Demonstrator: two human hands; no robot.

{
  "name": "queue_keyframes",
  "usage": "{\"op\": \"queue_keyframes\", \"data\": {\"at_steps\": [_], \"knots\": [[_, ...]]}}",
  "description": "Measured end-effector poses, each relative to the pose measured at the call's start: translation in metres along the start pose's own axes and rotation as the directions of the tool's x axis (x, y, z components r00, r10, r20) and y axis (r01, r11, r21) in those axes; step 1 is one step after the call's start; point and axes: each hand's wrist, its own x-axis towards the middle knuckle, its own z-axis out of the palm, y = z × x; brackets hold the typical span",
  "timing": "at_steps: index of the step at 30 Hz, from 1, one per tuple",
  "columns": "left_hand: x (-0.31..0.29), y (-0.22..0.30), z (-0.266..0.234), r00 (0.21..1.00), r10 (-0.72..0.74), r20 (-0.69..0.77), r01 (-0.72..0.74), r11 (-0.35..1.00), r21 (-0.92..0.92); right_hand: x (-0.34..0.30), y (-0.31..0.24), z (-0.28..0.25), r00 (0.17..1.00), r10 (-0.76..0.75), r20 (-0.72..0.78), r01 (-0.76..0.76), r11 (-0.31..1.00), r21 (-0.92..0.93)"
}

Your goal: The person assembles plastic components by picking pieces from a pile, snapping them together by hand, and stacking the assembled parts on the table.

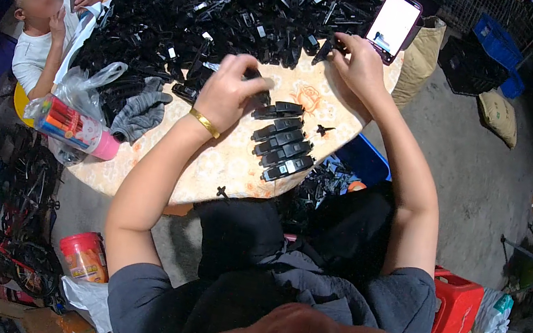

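Note:
My left hand (225, 91), a gold band at its wrist, is curled over a black plastic part (263, 97) at the near edge of the pile; its fingers partly hide the piece. On the right, fingers and thumb of my right hand (362, 69) close on a slim black plastic part (322, 52) just left of the phone. Between my hands and nearer to me, several similar black parts (283, 142) lie side by side in a short row. The big heap of loose black parts (186, 17), some with silvery pieces, covers the far side of the table.
A lit phone (393, 25) stands at the table's (201, 173) far right. Left are a grey glove (141, 109) and a pink-based tub of pens (74, 125). Another person (44, 34) sits at the left. A blue bin (362, 156) holds parts below; a red stool (453, 310) stands right.

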Motion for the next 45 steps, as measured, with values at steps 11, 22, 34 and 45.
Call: {"op": "queue_keyframes", "data": {"at_steps": [11,22,34,45], "knots": [[-0.005,-0.001,0.005,0.982,-0.157,0.102,0.182,0.927,-0.328,-0.021,-0.051,-0.001,0.856,-0.359,0.373,0.205,0.897,0.393],[-0.010,0.001,0.008,0.923,-0.310,0.228,0.350,0.922,-0.163,-0.016,-0.062,-0.005,0.836,-0.419,0.354,0.303,0.891,0.338],[-0.007,0.000,0.011,0.913,-0.348,0.214,0.384,0.910,-0.154,-0.013,-0.051,-0.016,0.793,-0.517,0.323,0.412,0.845,0.342],[-0.004,0.006,0.014,0.923,-0.325,0.204,0.354,0.927,-0.122,-0.020,-0.061,-0.008,0.817,-0.477,0.325,0.394,0.872,0.290]]}}
